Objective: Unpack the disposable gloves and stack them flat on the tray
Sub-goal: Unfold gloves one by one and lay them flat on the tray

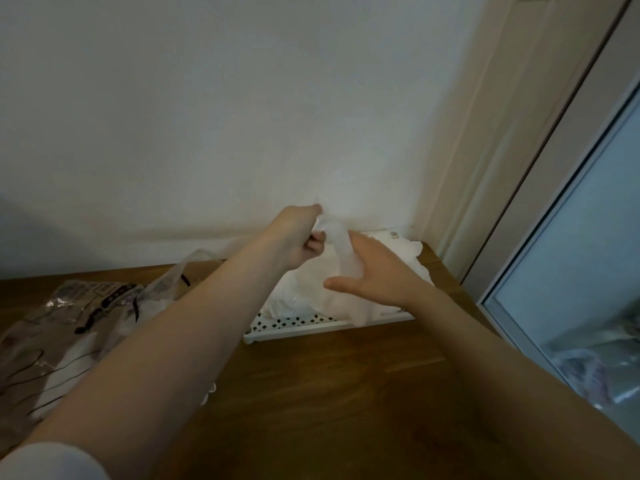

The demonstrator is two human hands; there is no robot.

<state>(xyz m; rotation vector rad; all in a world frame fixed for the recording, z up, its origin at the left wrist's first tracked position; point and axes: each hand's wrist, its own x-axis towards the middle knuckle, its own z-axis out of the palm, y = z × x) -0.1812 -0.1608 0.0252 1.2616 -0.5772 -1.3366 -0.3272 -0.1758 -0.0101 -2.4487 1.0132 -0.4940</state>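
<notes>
1. Nearest the camera, a wooden tabletop (329, 393) carried all items. At its left lay the opened glove packaging (69, 327), a clear printed plastic bag, crumpled and well apart from the working hands; it appeared set aside as the source.

2. Beyond it, a white perforated tray (294, 323) sat against the wall (242, 116) near the corner. A loose pile of translucent gloves (304, 292) lay in it, spilling over the far right edge. The pile looked rumpled rather than flat, so stacking was judged incomplete.

3. The right hand (377, 271) was spread wide over the pile, thumb out, fingers straight and lying along the lower part of a single raised glove (341, 247). It gripped nothing; it was judged to be steadying or smoothing the glove.

4. The left hand (298, 237) was closed on the glove's upper end, pinching it above the tray.

5. The glove's long axis ran steeply from the left hand down and slightly right to the pile. Which end was cuff and which fingers could not be told.

6. Judgement: the glove was held taut between the hands to straighten it before laying it flat.
</notes>
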